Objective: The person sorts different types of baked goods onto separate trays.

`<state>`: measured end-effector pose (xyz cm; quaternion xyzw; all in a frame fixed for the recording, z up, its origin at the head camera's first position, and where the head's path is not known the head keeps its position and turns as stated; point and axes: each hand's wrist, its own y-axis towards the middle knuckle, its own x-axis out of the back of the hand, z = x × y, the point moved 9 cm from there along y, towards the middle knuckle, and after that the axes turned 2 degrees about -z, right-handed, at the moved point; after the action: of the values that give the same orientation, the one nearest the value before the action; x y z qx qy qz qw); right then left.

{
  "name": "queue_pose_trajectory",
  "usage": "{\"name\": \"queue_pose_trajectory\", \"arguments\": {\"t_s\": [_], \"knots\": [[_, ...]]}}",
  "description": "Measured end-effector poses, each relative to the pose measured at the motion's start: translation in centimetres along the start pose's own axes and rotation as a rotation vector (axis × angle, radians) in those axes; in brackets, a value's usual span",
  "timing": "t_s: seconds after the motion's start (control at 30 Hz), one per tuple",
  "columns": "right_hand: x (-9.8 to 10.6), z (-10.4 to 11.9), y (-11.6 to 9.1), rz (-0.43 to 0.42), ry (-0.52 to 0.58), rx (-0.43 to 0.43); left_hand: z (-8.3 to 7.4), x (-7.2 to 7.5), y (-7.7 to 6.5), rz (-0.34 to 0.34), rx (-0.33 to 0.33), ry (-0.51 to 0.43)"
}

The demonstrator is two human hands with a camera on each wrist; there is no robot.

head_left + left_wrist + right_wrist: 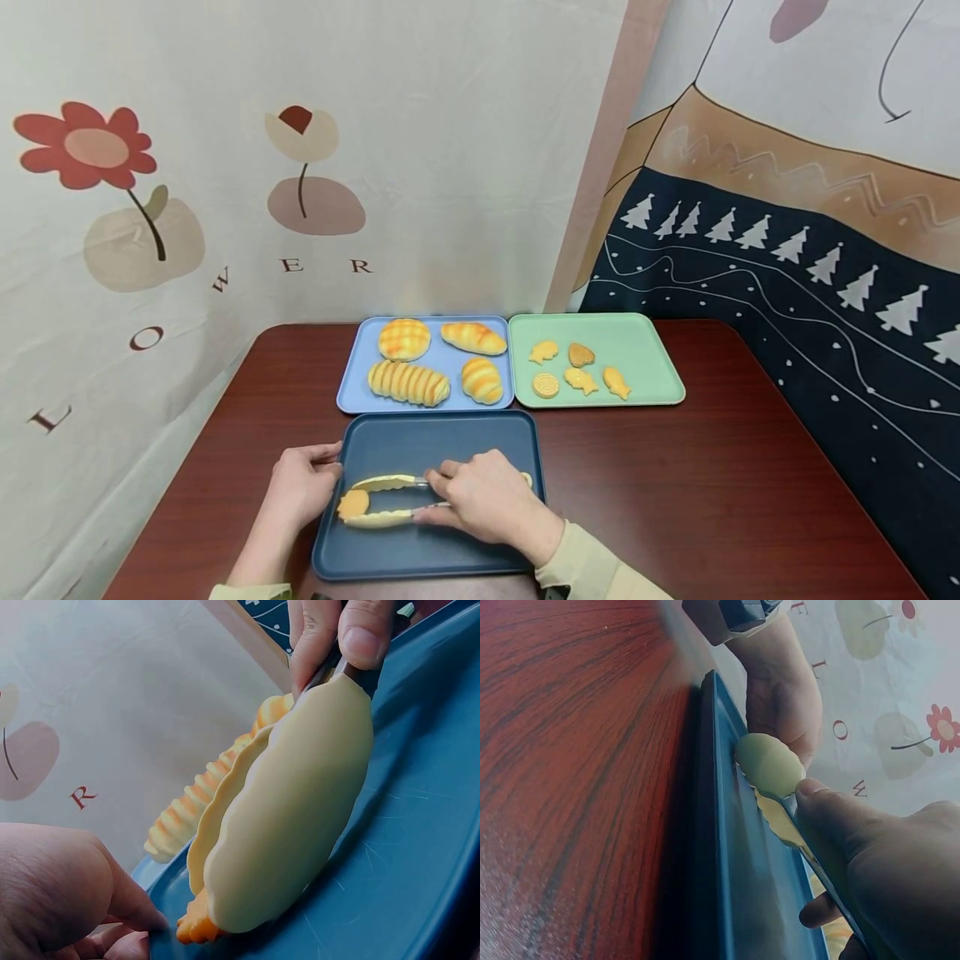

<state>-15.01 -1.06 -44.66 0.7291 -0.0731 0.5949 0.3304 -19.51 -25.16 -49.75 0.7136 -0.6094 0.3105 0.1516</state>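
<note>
My right hand (487,496) grips a pair of tongs (384,518) with pale yellow scalloped heads and metal arms, held low over a dark blue tray (442,433). Between the tong heads, at their tips, sits a small orange-tan cookie (352,504) with a bumpy edge. In the left wrist view only a corner of this cookie (196,921) pokes out from under the near tong head. My left hand (303,483) holds the left rim of the dark blue tray, close beside the cookie. The right palm hides the tongs' middle.
Behind stands a light blue tray (435,400) with several bread pieces, among them a long ridged loaf (408,382). To its right, a green tray (652,367) carries several small cookies, including a heart-shaped one (581,355). All stand on a brown table (712,483) against a printed curtain.
</note>
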Motion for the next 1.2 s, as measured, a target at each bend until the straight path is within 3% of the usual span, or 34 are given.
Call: {"name": "queue_pose_trajectory", "arguments": {"t_s": [0.5, 1.2], "knots": [[0.6, -1.2, -0.7, 0.01, -0.031, -0.017, 0.0, 0.1, -0.1, -0.005, 0.003, -0.002], [3.8, -5.8, -2.6, -0.07, -0.07, -0.117, 0.1, -0.2, 0.0, -0.008, 0.018, 0.009]]}}
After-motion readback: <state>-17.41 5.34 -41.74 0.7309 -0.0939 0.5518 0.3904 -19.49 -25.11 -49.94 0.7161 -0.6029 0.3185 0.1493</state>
